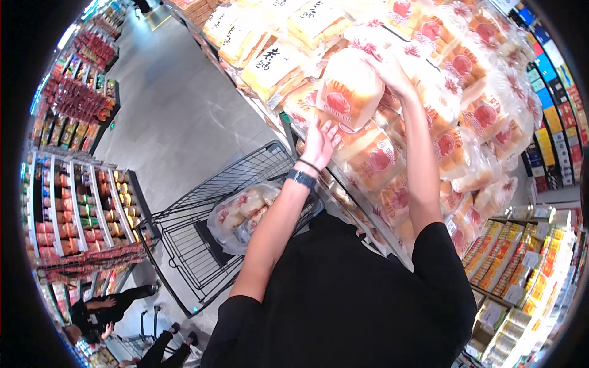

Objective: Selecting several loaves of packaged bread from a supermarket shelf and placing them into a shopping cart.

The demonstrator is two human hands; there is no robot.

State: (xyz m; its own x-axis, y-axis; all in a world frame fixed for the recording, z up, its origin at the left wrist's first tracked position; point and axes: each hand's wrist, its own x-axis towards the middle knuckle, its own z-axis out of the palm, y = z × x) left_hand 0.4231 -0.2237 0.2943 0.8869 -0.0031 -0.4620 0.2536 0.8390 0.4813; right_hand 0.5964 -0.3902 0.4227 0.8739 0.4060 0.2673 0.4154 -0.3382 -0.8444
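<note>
A large bread loaf in a clear bag with red print (pixel 352 85) sits on top of a heap of similar loaves. My right hand (pixel 389 73) reaches over its far right side, with the fingers gripping the bag by its gathered red-printed end. Just below the loaf's near edge, my left hand (pixel 320 141) has its fingers spread and holds nothing. It wears a dark watch (pixel 301 178) and a thin band. More bagged loaves (pixel 375 158) lie under and beside both hands. Flatter packs of sliced bread (pixel 274 69) with black lettering are stacked to the left.
A wire shopping cart (pixel 184 248) stands at my left, with a filled plastic bag (pixel 244 211) inside. The display's metal edge (pixel 368 218) runs between me and the bread. Stocked shelves (pixel 83 207) line the far left. Two people, one near a person's dark sleeve (pixel 92 317), are at lower left.
</note>
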